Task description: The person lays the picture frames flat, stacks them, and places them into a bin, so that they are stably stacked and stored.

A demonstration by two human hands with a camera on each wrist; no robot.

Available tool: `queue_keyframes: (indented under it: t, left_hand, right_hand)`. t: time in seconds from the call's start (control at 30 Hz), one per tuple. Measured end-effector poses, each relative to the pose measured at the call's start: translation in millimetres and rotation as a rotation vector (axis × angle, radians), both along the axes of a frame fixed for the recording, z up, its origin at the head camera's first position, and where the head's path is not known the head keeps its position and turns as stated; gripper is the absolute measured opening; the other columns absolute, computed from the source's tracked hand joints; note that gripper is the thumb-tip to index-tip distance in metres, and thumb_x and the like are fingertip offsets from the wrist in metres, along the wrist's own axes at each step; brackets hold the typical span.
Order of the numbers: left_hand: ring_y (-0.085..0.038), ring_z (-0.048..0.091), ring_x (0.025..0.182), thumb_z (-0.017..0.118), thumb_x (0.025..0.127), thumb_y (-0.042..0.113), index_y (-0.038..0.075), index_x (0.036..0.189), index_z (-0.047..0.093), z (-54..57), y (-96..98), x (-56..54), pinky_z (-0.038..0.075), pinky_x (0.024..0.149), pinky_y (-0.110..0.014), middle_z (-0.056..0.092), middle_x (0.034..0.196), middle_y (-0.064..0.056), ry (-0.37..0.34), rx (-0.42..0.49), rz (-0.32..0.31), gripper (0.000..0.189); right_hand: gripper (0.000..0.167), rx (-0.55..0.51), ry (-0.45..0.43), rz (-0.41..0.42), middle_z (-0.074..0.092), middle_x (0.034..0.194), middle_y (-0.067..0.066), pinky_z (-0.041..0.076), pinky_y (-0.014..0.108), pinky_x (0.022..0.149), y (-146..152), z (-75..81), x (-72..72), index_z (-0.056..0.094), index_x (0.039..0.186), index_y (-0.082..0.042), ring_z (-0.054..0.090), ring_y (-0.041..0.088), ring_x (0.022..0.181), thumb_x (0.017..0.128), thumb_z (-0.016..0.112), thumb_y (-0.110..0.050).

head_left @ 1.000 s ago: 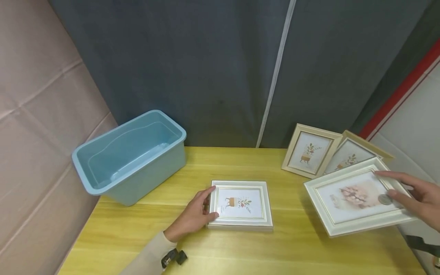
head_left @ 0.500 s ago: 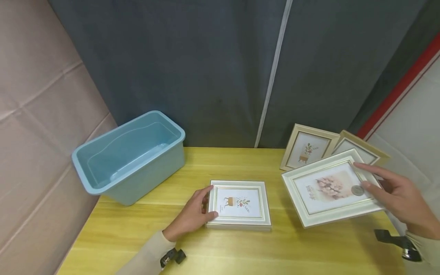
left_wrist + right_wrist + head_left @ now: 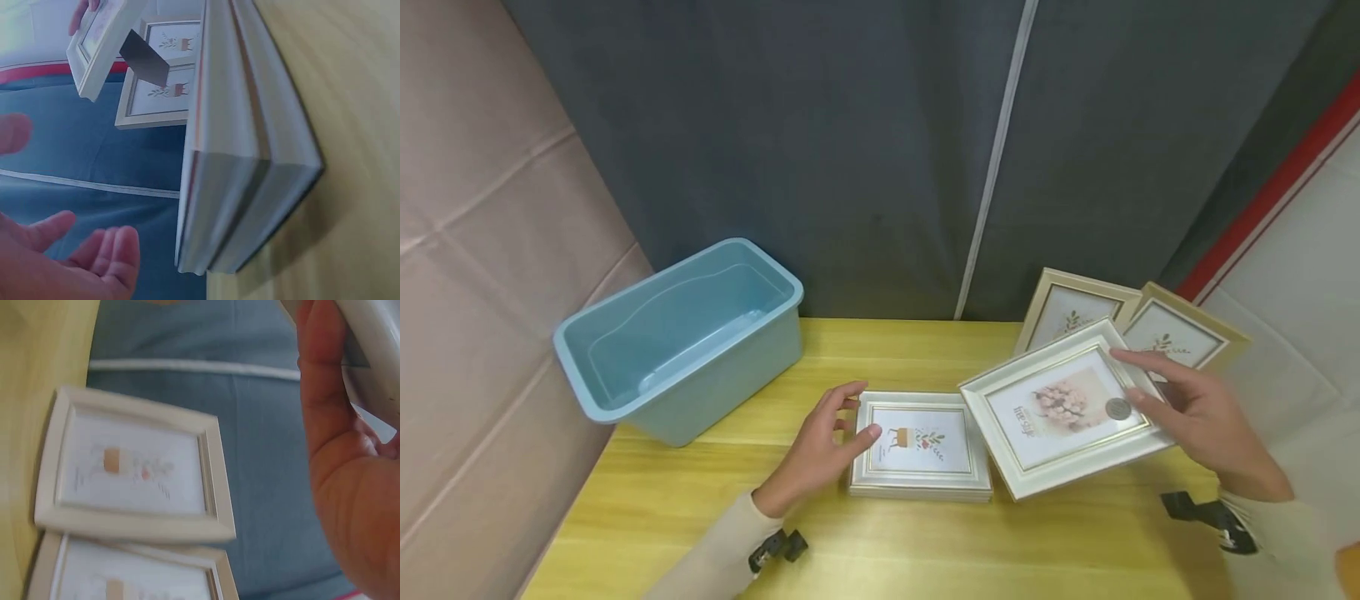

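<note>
Right hand (image 3: 1210,425): gripping the right end of a white photo frame (image 3: 1082,461), thumb and index finger across its front, right of centre in the head view.
Held frame: tilted and raised above the wooden table (image 3: 880,550), just beside the stack; containing a pink-blossom print (image 3: 1060,404) with lettering and a grey round emblem (image 3: 1117,408); dark easel leg (image 3: 145,59) jutting out behind in the left wrist view.
Left hand (image 3: 812,450): fingers and thumb spread loosely at the stack's left edge, lower centre; apart from it in the left wrist view.
Stack of white frames (image 3: 921,481): lying flat, lower centre; top one containing a potted-plant print (image 3: 921,442).
Blue plastic tub (image 3: 730,387): left of the view, set diagonally, open-topped, inner walls and glossy floor showing.
Beige photo frame (image 3: 1067,312): standing at right, partly behind the held one; containing a plant print.
Second beige frame (image 3: 1176,337): standing just beside, farther right, likewise holding a plant print.
Dark grey curtain (image 3: 812,167): across the top, white strip running down.
</note>
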State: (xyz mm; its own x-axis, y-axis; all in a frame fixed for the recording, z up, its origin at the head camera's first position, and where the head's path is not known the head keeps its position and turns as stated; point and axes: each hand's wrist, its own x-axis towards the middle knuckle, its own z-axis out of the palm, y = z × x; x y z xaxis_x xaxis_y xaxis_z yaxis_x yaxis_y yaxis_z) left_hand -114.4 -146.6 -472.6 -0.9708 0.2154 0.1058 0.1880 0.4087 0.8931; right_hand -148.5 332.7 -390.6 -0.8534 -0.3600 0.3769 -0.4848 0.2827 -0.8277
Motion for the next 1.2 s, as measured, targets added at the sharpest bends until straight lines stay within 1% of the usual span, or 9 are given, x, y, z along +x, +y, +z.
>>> queue_keyframes:
  t: [0.07, 0.17, 0.27, 0.4, 0.5, 0.63, 0.9, 1.0, 1.2]
  left_hand:
    - [-0.029, 0.054, 0.136, 0.072, 0.101, 0.035, 0.019, 0.158, 0.045, 5.7, 2.0, -4.1, 0.053, 0.107, -0.053, 0.05, 0.158, -0.003, 0.048, 0.044, -0.047, 0.065]
    - [-0.027, 0.054, 0.137, 0.071, 0.102, 0.028, 0.02, 0.158, 0.045, 12.4, 5.4, -10.0, 0.054, 0.108, -0.05, 0.05, 0.158, -0.001, 0.09, 0.096, -0.114, 0.062]
    - [-0.027, 0.053, 0.14, 0.07, 0.102, 0.027, 0.02, 0.158, 0.044, 18.1, 10.9, -15.8, 0.052, 0.11, -0.049, 0.049, 0.159, 0.0, 0.096, 0.137, -0.174, 0.062]
    - [-0.025, 0.048, 0.146, 0.068, 0.103, 0.031, 0.017, 0.161, 0.041, 23.7, 19.8, -24.8, 0.047, 0.116, -0.054, 0.046, 0.163, 0.0, 0.084, 0.154, -0.249, 0.065]
    - [-0.026, 0.042, 0.151, 0.065, 0.104, 0.037, 0.014, 0.162, 0.039, 26.8, 26.0, -32.0, 0.041, 0.121, -0.058, 0.044, 0.165, -0.001, 0.058, 0.166, -0.304, 0.067]
    - [-0.03, 0.038, 0.155, 0.061, 0.105, 0.043, 0.012, 0.162, 0.039, 27.6, 33.1, -40.2, 0.032, 0.126, -0.059, 0.042, 0.167, -0.006, 0.009, 0.19, -0.377, 0.068]
    - [-0.02, 0.069, 0.109, 0.053, 0.108, 0.047, 0.015, 0.162, 0.036, 20.2, 39.3, -46.2, 0.064, 0.088, -0.038, 0.053, 0.147, -0.02, -0.246, 0.367, -0.606, 0.065]
    - [-0.017, 0.068, 0.112, 0.053, 0.108, 0.047, 0.015, 0.162, 0.036, 18.6, 36.8, -45.6, 0.063, 0.09, -0.035, 0.055, 0.146, -0.021, -0.264, 0.36, -0.593, 0.064]
    - [-0.02, 0.064, 0.118, 0.058, 0.108, 0.04, 0.014, 0.159, 0.042, 16.2, 30.3, -43.4, 0.061, 0.092, -0.032, 0.057, 0.145, -0.018, -0.189, 0.336, -0.509, 0.06]
  right_hand:
    - [0.056, -0.001, 0.002, 0.051, 0.074, 0.119, -0.005, 0.057, 0.027, 0.052, -10, -1.3, -1.9, 0.055, 0.147, 0.007, 0.074, 0.011, 0.067, 0.094, 0.057, 0.023]
    - [0.056, -0.06, 0.061, 0.151, 0.064, 0.141, 0.002, 0.06, 0.023, 0.064, -26, -7.4, -7.2, 0.055, 0.144, 0.013, 0.074, 0.009, 0.087, 0.09, 0.055, 0.028]
    - [0.055, -0.098, 0.063, 0.237, 0.061, 0.146, 0.004, 0.06, 0.02, 0.077, -42, -13.1, -12.2, 0.054, 0.143, 0.015, 0.07, 0.009, 0.11, 0.09, 0.054, 0.03]
    - [0.053, -0.026, 0.067, 0.227, 0.062, 0.148, -0.005, 0.052, 0.015, 0.103, -60, -19.6, -16.0, 0.058, 0.143, 0.01, 0.057, 0.005, 0.136, 0.092, 0.057, 0.025]
    - [0.052, -0.002, 0.087, 0.231, 0.063, 0.147, -0.006, 0.046, 0.014, 0.11, -72, -23.2, -18.2, 0.061, 0.141, 0.009, 0.052, 0.005, 0.141, 0.091, 0.059, 0.024]
    - [0.053, -0.017, 0.073, 0.274, 0.062, 0.147, -0.003, 0.055, 0.016, 0.095, -86, -25.1, -19.1, 0.063, 0.141, 0.005, 0.06, 0.006, 0.128, 0.091, 0.06, 0.023]
    - [0.049, -0.013, 0.059, 0.277, 0.062, 0.147, -0.009, 0.053, 0.015, 0.099, -100, -26.3, -15.5, 0.065, 0.137, 0.006, 0.06, 0.004, 0.129, 0.091, 0.062, 0.021]
    - [0.048, -0.028, 0.047, 0.273, 0.062, 0.147, -0.01, 0.057, 0.017, 0.094, -101, -27.1, -15.3, 0.065, 0.137, 0.006, 0.063, 0.005, 0.124, 0.092, 0.061, 0.021]
    - [0.048, -0.079, 0.055, 0.272, 0.062, 0.147, -0.009, 0.061, 0.021, 0.081, -104, -32.4, -17.7, 0.063, 0.138, 0.008, 0.067, 0.007, 0.115, 0.093, 0.058, 0.022]
